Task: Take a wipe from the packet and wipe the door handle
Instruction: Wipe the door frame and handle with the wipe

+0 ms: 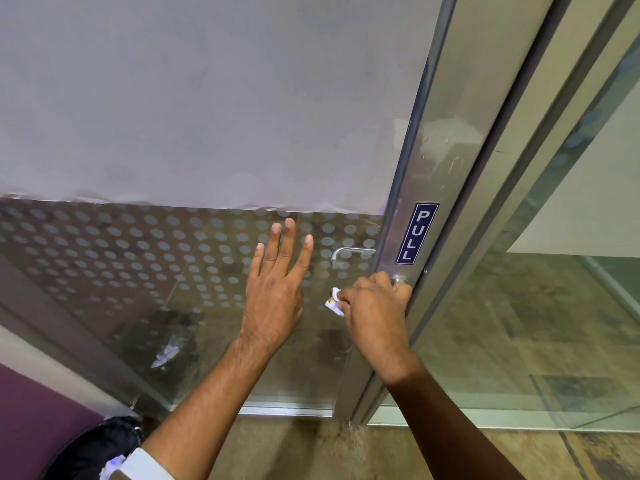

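My right hand (372, 306) is closed around the near door handle, which it hides almost fully, and a white wipe (335, 302) sticks out from its left side. The handle sits on the metal door frame (433, 174) just below a blue PULL sticker (417, 233). Through the glass a second silver handle (351, 252) shows on the far side of the door. My left hand (277, 275) is flat against the glass pane (138, 258) with its fingers spread, left of the right hand. The wipe packet is not in view.
The upper pane is frosted, the lower part carries a dot pattern. A fixed glass panel (554, 306) stands to the right of the frame. A dark bin with a black liner (93, 452) holding white scraps sits at the bottom left, by a purple wall.
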The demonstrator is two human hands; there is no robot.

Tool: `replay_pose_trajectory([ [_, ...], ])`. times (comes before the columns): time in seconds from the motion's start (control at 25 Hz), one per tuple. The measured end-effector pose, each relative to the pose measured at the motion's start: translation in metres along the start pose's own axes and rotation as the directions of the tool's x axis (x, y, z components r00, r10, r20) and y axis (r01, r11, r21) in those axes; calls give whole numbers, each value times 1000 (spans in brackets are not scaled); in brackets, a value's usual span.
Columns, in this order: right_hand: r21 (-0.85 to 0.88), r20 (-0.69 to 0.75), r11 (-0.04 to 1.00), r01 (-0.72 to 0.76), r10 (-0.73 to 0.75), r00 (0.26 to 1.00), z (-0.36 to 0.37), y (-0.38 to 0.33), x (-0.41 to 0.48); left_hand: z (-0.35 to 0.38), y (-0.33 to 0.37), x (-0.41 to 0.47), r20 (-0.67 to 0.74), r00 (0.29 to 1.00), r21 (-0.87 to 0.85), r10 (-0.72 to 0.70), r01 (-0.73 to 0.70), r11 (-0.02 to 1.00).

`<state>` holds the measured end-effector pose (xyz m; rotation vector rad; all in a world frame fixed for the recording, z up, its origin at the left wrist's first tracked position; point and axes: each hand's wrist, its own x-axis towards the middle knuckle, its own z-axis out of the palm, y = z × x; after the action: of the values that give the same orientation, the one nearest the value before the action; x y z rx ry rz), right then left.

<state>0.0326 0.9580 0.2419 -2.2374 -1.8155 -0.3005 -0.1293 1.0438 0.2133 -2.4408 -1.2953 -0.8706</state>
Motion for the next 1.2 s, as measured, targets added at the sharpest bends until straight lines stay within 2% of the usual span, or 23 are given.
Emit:
replay_pose_trajectory([
  [0.12,37,27,998,-51,50,998,-1,-2,3,-1,-1,0,1,1000,-2,3,-3,1000],
  [0.28,55,-17,995,-81,82,996,1,3,-6,-2,-1,0,3,1000,-13,0,0,1000],
  [0.44,118,59,985,-125,119,991,-3,-12,17,-3,-1,0,23,1000,-14,-2,3,1000],
  [0.56,55,64,985,-164,160,985,-3,-13,14,-4,-2,0,15,1000,-25,5,-4,1000],
  [0.76,-9,-24,986,-167,166,986,1,-12,0,-8,-1,0,39,999,-30,9,-8,1000],
  [1.0,-28,35,987,-157,157,987,-4,-18,11,-8,-2,0,21,1000,-46,19,-18,999],
  [1.2,-89,-82,994,-62,54,995,1,8,-24,-7,0,0,26,1000,-29,12,-11,1000],
])
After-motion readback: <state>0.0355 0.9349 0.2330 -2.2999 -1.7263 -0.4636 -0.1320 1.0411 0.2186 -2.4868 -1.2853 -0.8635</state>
